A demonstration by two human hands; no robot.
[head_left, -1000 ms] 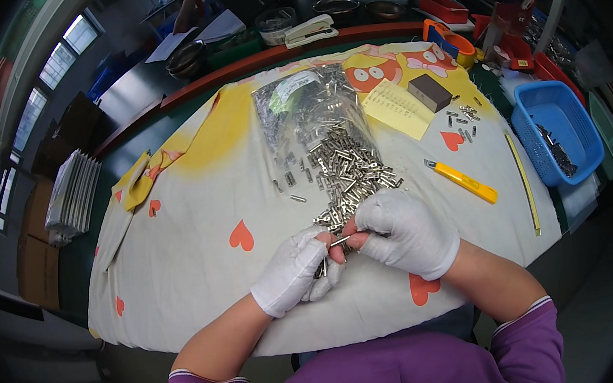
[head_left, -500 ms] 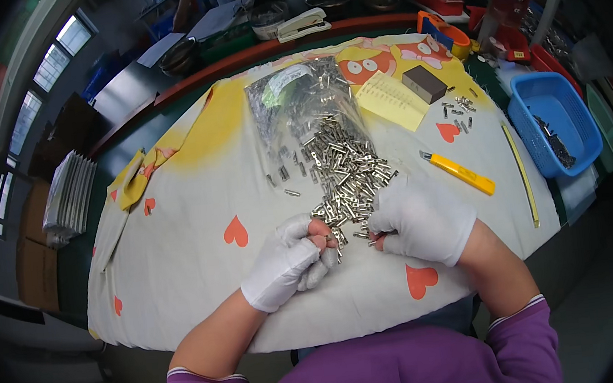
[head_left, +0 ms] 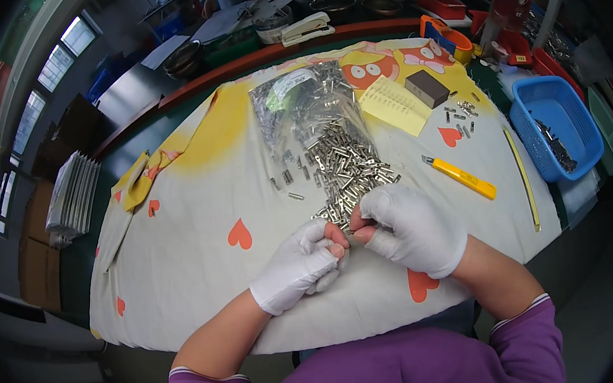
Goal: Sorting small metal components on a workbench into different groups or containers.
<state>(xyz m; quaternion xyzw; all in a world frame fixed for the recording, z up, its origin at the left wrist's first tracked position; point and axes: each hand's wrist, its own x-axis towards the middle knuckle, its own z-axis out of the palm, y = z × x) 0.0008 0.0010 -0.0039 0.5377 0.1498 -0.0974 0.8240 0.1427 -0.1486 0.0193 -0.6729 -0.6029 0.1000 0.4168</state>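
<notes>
Both of my hands wear white gloves with the fingertips cut off. My left hand (head_left: pixel 300 264) and my right hand (head_left: pixel 409 227) meet at the near edge of a pile of small metal parts (head_left: pixel 345 166). Together their fingertips pinch one small metal part (head_left: pixel 345 230), mostly hidden between them. The pile spills out of a clear plastic bag (head_left: pixel 298 100) lying on a white cloth with red hearts (head_left: pixel 202 253) that covers the table.
A yellow utility knife (head_left: pixel 460 177) lies right of the pile. Beyond it are a yellow paper sheet (head_left: pixel 394 104), a dark small box (head_left: pixel 426 88), loose metal parts (head_left: pixel 460 114) and a blue basket (head_left: pixel 555 127). A long yellow ruler (head_left: pixel 520 177) lies by the basket. A stapler (head_left: pixel 308 27) sits at the back.
My hands have stayed together at the pile's near edge, working the small part between the fingertips. The view has shifted slightly; nothing else on the table moved.
</notes>
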